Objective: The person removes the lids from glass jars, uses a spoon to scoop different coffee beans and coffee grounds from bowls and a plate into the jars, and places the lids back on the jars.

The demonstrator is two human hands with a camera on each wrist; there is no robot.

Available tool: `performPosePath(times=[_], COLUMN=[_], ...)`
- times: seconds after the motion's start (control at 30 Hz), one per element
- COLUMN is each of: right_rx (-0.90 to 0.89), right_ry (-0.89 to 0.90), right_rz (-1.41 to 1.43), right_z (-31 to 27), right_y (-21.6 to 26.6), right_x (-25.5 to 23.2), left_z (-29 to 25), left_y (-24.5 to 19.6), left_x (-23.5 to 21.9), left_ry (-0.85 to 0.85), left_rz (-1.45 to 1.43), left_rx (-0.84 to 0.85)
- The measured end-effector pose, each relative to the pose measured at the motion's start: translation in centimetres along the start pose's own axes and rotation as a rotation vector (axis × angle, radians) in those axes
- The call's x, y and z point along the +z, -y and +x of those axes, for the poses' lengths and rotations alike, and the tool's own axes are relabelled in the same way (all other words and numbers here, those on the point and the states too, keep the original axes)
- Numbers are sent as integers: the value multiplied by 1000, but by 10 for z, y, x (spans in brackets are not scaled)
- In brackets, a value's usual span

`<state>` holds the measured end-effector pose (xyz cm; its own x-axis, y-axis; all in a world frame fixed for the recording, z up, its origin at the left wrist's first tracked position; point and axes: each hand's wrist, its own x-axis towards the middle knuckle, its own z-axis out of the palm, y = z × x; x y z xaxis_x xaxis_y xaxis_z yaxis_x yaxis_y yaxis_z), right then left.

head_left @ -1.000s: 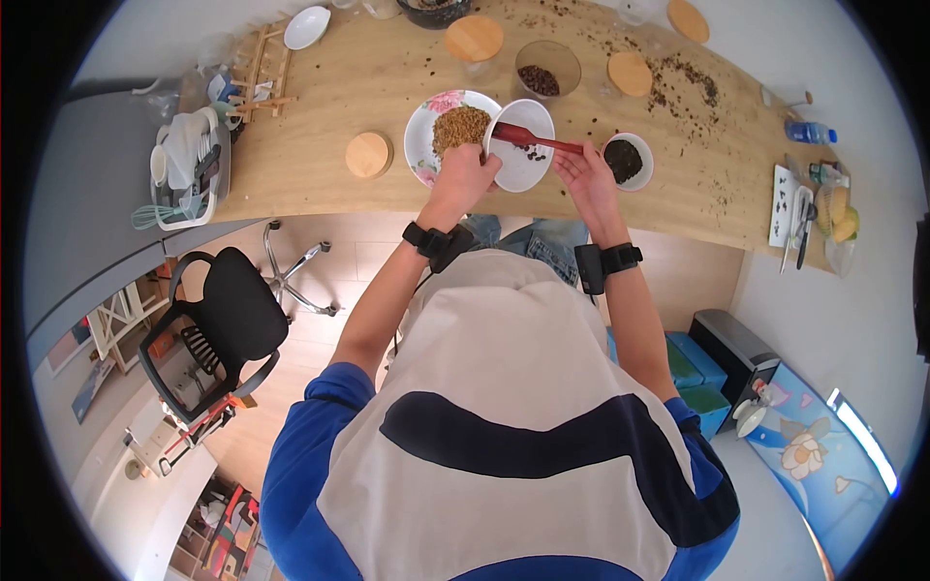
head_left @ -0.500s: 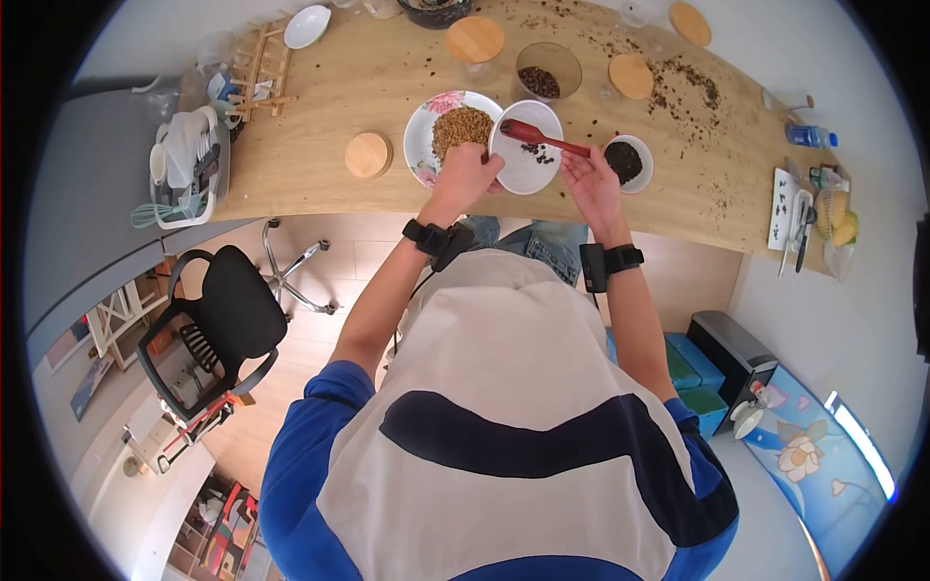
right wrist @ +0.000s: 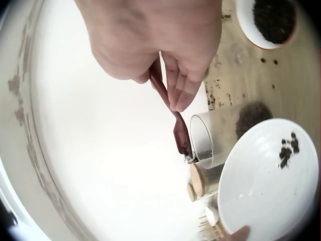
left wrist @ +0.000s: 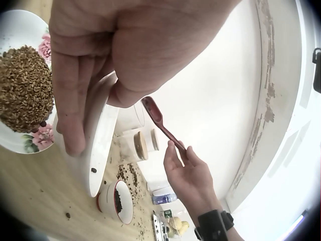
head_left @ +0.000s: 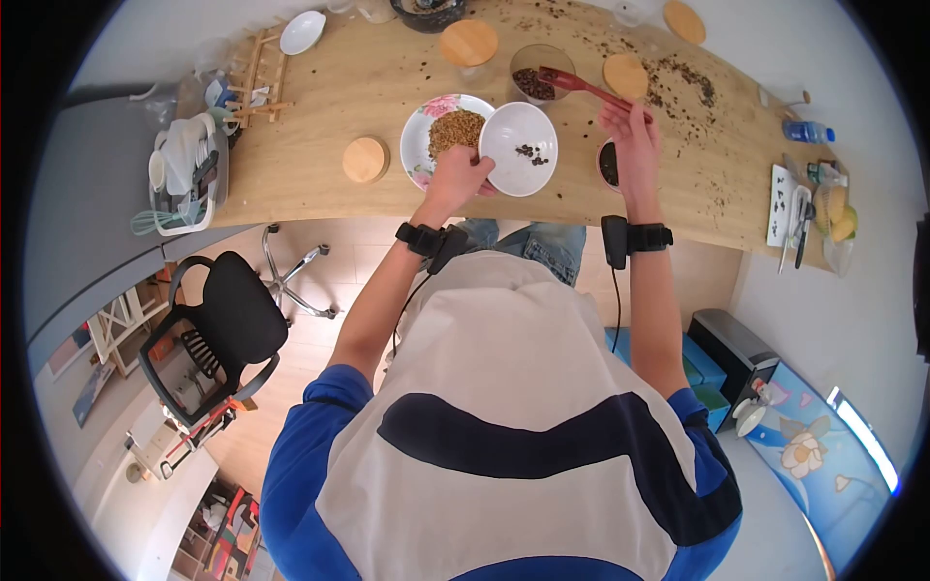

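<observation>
My left hand (head_left: 457, 179) pinches the rim of a white bowl (head_left: 509, 174) with several small dark pieces (head_left: 532, 154) inside. The bowl is tilted, beside a floral plate (head_left: 414, 131) heaped with brown grain (head_left: 453, 132). My right hand (head_left: 635, 160) holds a reddish-brown scoop (head_left: 591, 89) by its handle. In the head view, the scoop's end overlaps a clear jar (head_left: 552, 56) partly filled with dark pieces. The right wrist view shows the scoop's bowl (right wrist: 181, 136) at the jar's mouth, dark bits at its tip.
A red-rimmed bowl (left wrist: 129, 206) of dark loose material sits beneath my right hand. Round wooden lids (head_left: 366, 160) and lidded jars (head_left: 469, 44) stand around. Dark crumbs (head_left: 683, 85) litter the back right of the table. A dish rack (head_left: 221, 184) stands at the left end.
My right hand has lifted the scoop out of the white bowl and moved it up and right, over the clear jar. The left hand and bowl have shifted slightly.
</observation>
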<state>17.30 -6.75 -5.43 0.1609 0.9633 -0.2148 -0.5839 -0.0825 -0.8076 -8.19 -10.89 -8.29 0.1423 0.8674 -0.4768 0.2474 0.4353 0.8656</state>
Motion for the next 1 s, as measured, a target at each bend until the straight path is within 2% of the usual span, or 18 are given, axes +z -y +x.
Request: performPosePath(times=[0.07,0.1,0.17,0.2,0.27,0.37,0.5,0.57,0.8,0.87,1.0], right_rx=[-243,-243,-402,-400,-616,-683,-749,-601,-619,-599,-624], right_ry=[62,63,210,213,248,217,240,147,83,237,334], right_rz=[-422,-423,-909,-910,-1149,-1207,-1342,-1393,-1464,-1400,-1376], right_z=[2,1,-9,-16,-32,-61,-76,-82,-75,-75,-73], right_y=[3,6,15,20,29,41,30,17,-9,-11,-6], right_x=[10,13,22,28,37,42,34,28,26,31,35], left_z=[-2,-3,-3,-3,-4,-6,-7,-5,-7,-9,-11], left_y=[-3,-4,-5,-5,-5,-10,-9,-5,-2,-6,-7], left_x=[1,1,0,0,0,-1,-1,2,5,5,2], left_ry=[6,13,14,16,17,10,17,-1,0,-4,-14], left_rz=[-19,-34,-51,-56,-62,-67,-48,-72,-7,25,-1], left_rx=[-10,-23,-38,-37,-36,-48,-68,-49,-4,6,-1])
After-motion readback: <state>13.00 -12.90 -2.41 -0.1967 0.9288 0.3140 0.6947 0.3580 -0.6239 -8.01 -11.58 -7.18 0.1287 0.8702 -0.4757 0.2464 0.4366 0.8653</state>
